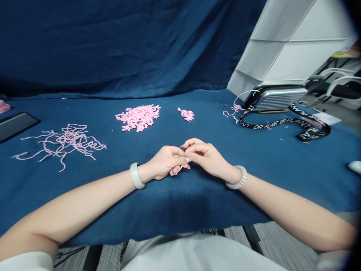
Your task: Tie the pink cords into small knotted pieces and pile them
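Observation:
My left hand [165, 162] and my right hand [204, 157] meet at the middle of the blue cloth table [175, 199], fingertips pinched together on a short piece of pink yarn [180, 168] that barely shows between them. A white band is on my left wrist, a coiled white hair tie on my right. Loose pink yarn strands [63, 143] lie to the left. A heap of knotted pink yarn pieces [138, 117] sits farther back, with a smaller clump [186, 114] to its right.
A silver ribbed case [278, 98] with a black lettered strap [284, 123] lies at the back right, with pink scraps [232, 110] beside it. A dark flat object [15, 124] sits at the left edge. White shelving [282, 45] stands behind.

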{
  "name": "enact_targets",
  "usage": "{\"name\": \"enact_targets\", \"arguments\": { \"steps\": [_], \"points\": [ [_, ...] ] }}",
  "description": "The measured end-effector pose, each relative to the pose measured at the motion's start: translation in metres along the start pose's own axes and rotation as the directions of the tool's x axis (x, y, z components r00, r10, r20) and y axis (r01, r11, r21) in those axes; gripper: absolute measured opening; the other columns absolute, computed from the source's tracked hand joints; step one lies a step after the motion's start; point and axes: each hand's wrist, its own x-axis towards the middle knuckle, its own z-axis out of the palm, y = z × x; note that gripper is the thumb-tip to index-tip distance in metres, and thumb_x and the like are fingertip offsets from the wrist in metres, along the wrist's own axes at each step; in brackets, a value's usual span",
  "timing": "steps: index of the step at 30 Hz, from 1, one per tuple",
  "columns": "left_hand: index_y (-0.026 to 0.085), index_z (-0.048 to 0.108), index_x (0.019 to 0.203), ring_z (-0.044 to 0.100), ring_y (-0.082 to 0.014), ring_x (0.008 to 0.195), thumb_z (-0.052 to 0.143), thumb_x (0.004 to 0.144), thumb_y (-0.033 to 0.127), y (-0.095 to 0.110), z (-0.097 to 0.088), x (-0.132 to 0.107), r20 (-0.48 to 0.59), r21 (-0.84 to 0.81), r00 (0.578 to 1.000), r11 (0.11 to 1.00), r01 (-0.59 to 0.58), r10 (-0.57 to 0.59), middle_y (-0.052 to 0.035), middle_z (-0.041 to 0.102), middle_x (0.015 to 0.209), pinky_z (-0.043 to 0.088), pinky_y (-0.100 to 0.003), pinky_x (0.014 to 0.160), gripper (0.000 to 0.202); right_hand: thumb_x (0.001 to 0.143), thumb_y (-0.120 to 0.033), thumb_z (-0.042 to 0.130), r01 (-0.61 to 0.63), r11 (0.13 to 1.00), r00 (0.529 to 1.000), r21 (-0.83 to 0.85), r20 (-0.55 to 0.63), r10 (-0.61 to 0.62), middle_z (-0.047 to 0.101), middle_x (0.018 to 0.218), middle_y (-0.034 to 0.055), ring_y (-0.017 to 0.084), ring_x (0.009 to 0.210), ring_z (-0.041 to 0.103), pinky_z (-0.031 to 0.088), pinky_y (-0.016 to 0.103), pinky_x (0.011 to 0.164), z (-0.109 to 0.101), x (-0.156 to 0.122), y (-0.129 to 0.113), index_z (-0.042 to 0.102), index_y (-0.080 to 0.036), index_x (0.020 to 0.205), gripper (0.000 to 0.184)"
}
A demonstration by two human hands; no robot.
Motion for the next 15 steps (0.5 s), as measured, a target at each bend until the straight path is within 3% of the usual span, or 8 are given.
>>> {"name": "enact_targets", "arguments": {
  "steps": [4, 8, 12, 15],
  "points": [
    [0.009, 0.06, 0.067, 0.046, -0.0039, 0.032, 0.075, 0.065, 0.037, -0.002, 0.0006, 0.0014, -0.012, -0.037, 1.0, 0.999, -0.028, 0.028, -0.001, 0.061, 0.052, 0.036, -0.015, 0.034, 0.032, 0.082, -0.019, 0.056, 0.062, 0.992, 0.989, -0.108, -0.125, -0.075, 0.056, 0.097, 0.0051, 0.015, 0.09, 0.055, 0.043, 0.033, 0.086, 0.0052, -0.0026, -0.0011, 0.064, -0.018, 0.073, 0.013],
    [0.01, 0.061, 0.074, 0.055, -0.0059, 0.044, 0.075, 0.067, 0.035, -0.0016, 0.0014, 0.0016, 0.001, -0.113, 1.0, 0.994, -0.002, 0.002, -0.0023, 0.065, 0.061, 0.048, -0.018, 0.046, 0.03, 0.085, -0.02, 0.052, 0.076, 0.983, 0.975, -0.167, -0.196, -0.108, 0.054, 0.094, 0.0057, 0.016, 0.092, 0.053, 0.042, 0.034, 0.086, 0.0048, -0.002, -0.0001, 0.059, -0.018, 0.071, 0.017],
    [0.01, 0.064, 0.078, 0.062, -0.0081, 0.059, 0.08, 0.061, 0.032, 0.0019, 0.002, 0.0002, 0.044, -0.114, 0.997, 0.991, 0.068, -0.063, -0.0059, 0.068, 0.075, 0.051, -0.02, 0.059, 0.032, 0.088, -0.021, 0.047, 0.092, 0.979, 0.975, -0.183, -0.182, -0.125, 0.051, 0.089, 0.005, 0.015, 0.084, 0.052, 0.044, 0.031, 0.079, 0.0053, -0.0029, 0.0001, 0.054, -0.018, 0.069, 0.02],
    [0.009, 0.065, 0.075, 0.062, -0.009, 0.062, 0.078, 0.062, 0.031, 0.0042, 0.0017, -0.0003, 0.07, -0.029, 0.99, 0.992, 0.121, -0.119, -0.005, 0.066, 0.07, 0.05, -0.022, 0.064, 0.029, 0.089, -0.02, 0.045, 0.103, 0.975, 0.983, -0.199, -0.131, -0.131, 0.05, 0.086, 0.004, 0.013, 0.079, 0.051, 0.044, 0.028, 0.075, 0.007, -0.0047, -0.0009, 0.052, -0.018, 0.069, 0.022]
  ]
}}
